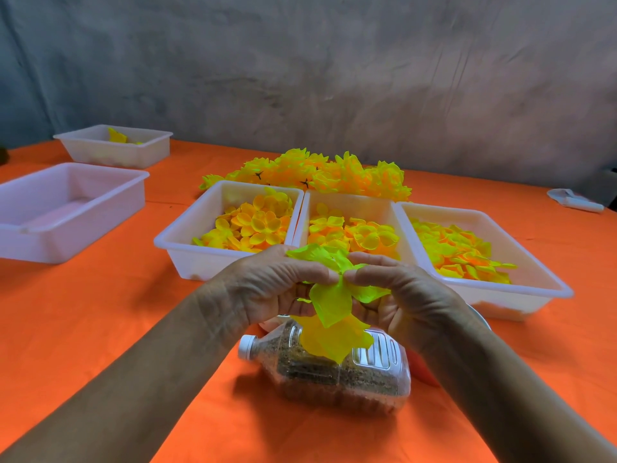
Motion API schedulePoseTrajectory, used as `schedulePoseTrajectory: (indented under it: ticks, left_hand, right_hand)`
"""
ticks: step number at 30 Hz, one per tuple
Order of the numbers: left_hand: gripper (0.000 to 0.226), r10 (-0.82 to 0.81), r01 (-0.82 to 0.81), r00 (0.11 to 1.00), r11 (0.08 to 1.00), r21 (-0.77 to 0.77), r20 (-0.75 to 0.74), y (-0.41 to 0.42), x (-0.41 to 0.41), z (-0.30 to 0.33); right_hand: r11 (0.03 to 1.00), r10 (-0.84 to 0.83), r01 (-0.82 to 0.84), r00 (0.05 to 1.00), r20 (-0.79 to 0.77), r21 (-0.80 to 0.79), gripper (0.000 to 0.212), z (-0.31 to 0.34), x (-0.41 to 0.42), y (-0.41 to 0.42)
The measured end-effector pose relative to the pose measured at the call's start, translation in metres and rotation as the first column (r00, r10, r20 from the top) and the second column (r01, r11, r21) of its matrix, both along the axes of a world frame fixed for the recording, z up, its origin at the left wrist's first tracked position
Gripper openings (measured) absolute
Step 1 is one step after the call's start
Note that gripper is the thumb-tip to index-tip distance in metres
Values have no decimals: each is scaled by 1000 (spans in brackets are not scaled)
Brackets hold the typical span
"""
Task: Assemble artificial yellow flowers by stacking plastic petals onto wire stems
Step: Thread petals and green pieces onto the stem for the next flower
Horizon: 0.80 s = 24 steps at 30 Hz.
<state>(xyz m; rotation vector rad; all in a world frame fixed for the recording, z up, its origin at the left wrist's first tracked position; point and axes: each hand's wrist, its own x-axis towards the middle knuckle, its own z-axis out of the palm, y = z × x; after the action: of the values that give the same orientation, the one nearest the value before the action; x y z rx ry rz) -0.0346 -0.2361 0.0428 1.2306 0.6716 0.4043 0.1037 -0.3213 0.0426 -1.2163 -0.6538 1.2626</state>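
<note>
Hidden: wire stem covered by fingers, cannot be made out.
Hands: left hand (277, 282) and right hand (397, 289) both pinched on the yellow petal stack (330, 302), held above the bottle (337, 369).
Materials: thin crinkled petals; clear ribbed bottle, grainy fill, white cap.
Surface: orange tablecloth (100, 312); 3 white petal trays (484, 289) behind the hands; grey wall.
</note>
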Motion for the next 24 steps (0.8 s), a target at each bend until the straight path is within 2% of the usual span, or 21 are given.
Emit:
schedulePoseTrajectory:
  ticks: [11,17,21,24]
  left_hand:
    - [10,-55,55,998,998,-7,9,10,-1,-6]
    - [20,-65,66,997,997,-42,30,17,-1,-13]
    - [34,-91,91,995,996,-13,42,20,-2,-14]
    - [36,-77,77,996,997,17,49,22,-1,-15]
  right_hand:
    - [999,30,-33,998,55,41,48,-3,1,-1]
    - [998,46,-50,995,84,41,46,-3,4,-3]
    - [998,37,-41,996,84,46,40,-4,5,-4]
    - [998,26,-32,995,100,53,37,-4,4,-3]
